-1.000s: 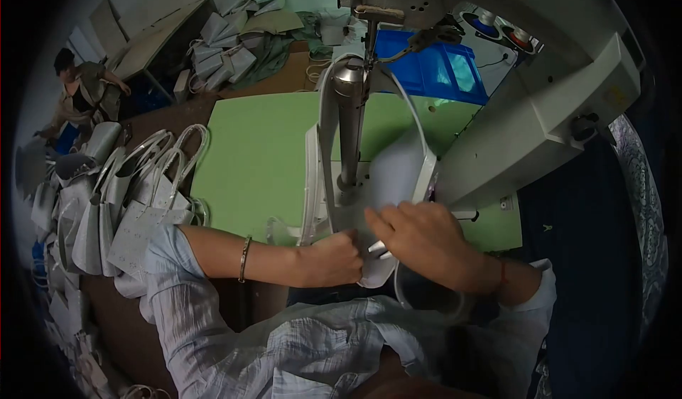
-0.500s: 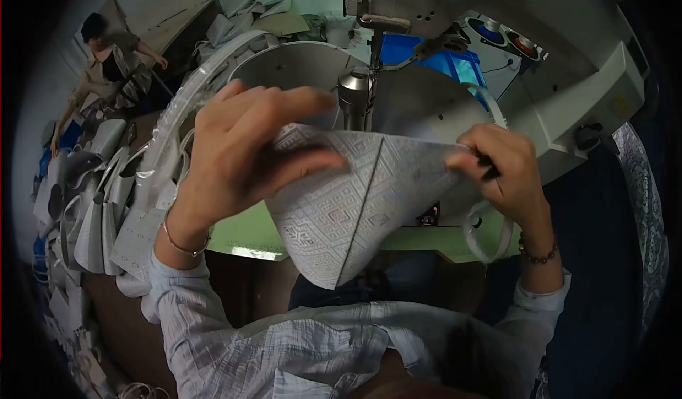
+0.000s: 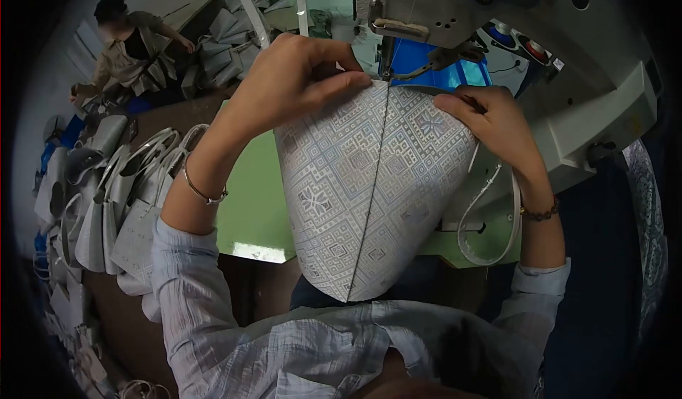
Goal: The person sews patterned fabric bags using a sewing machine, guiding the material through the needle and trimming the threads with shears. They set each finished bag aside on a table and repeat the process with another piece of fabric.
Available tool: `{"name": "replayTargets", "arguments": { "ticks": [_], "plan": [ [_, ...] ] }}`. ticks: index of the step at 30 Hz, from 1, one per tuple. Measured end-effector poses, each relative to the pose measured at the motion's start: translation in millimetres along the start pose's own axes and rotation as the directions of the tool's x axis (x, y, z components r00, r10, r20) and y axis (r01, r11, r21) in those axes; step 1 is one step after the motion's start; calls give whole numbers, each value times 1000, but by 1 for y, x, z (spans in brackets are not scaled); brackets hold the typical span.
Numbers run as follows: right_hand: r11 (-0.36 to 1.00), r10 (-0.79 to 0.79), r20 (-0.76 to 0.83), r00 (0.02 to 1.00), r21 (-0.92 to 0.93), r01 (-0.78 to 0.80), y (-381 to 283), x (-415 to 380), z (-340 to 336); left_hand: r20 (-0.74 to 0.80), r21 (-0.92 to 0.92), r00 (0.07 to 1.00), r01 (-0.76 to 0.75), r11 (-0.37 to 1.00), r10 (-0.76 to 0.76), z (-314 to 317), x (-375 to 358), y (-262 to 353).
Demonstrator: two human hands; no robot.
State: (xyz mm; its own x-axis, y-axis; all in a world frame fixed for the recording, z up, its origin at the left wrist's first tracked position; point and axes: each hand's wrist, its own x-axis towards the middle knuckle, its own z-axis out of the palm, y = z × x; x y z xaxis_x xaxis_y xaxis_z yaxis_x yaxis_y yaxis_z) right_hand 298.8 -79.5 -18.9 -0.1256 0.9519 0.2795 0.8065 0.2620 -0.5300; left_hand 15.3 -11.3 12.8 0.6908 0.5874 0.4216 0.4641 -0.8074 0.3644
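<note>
A patterned bag body [image 3: 334, 193], pale grey with bluish and pinkish geometric motifs and a dark seam down its middle, hangs with its rounded end toward me. My left hand [image 3: 298, 79] pinches its upper edge left of the seam, thumb in front. At the right of the same edge, my right hand [image 3: 497, 118] is closed on the bag body. The edge between the hands lies at the needle area of the sewing machine [image 3: 405, 15]; the exact contact is hidden. A pale strap [image 3: 514, 214] loops down below my right hand.
Many similar pale bags [image 3: 106, 207] with straps are piled on the left. Under the work is a green tabletop [image 3: 249, 186]. A blue bin [image 3: 412, 61] and thread spools [image 3: 533, 49] are behind the machine. At the back left, another person [image 3: 131, 47] stands beside stacked pieces.
The bag body has been raised toward the needle and its face turned more to me. My left fingers, apart before, now pinch its edge. The strip at left has shifted up and back.
</note>
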Motion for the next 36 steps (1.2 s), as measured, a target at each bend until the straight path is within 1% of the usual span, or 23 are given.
{"name": "replayTargets", "arguments": {
  "ticks": [4,6,10,12,16,18,22,25,26,27,28,30,32,34,36],
  "plan": [
    [999,30,19,999,-22,-29,0,0,-2,28,-10,1000,2,1000,-2,1,4,-5],
    [1000,10,11,1000,-10,-10,-3,0,-2,-66,-46,997,-50,998,47,5,3,-7],
    [1000,17,21,1000,-23,-16,0,1,-2,-58,-71,997,-62,996,58,4,4,-8],
    [995,-37,-24,999,95,39,-1,1,0,-34,-164,999,-17,986,12,5,5,-10],
    [996,-1,-2,1000,94,1,1,1,-1,19,-229,999,35,973,-31,4,8,-10],
    [989,-29,-35,999,141,34,0,2,-2,-29,-276,1000,-7,961,-1,7,11,-16],
    [992,-24,-10,1000,123,25,8,9,-5,0,-241,999,38,970,-39,5,14,-15],
    [996,-28,-62,998,82,33,18,10,2,-4,-246,999,45,968,-47,7,18,-20],
    [980,-196,-242,950,-16,198,16,5,5,-20,-250,998,57,966,-64,8,19,-20],
    [932,-363,-395,844,-141,335,15,-2,9,-36,-256,996,68,964,-80,9,21,-19],
    [931,-364,-396,843,-142,336,12,-11,14,-37,-255,996,67,965,-78,7,22,-19],
    [812,-582,-397,709,-253,526,4,-40,26,43,-218,993,115,969,-108,3,26,-16],
    [711,-702,-255,664,-222,667,-8,-83,50,20,-232,994,114,966,-112,6,27,-21],
    [646,-756,-175,631,-47,761,-20,-111,79,-3,-244,993,115,963,-120,6,30,-24],
    [639,-717,-290,635,92,764,-22,-130,117,12,-235,995,97,967,-97,6,31,-25]
  ]
}}
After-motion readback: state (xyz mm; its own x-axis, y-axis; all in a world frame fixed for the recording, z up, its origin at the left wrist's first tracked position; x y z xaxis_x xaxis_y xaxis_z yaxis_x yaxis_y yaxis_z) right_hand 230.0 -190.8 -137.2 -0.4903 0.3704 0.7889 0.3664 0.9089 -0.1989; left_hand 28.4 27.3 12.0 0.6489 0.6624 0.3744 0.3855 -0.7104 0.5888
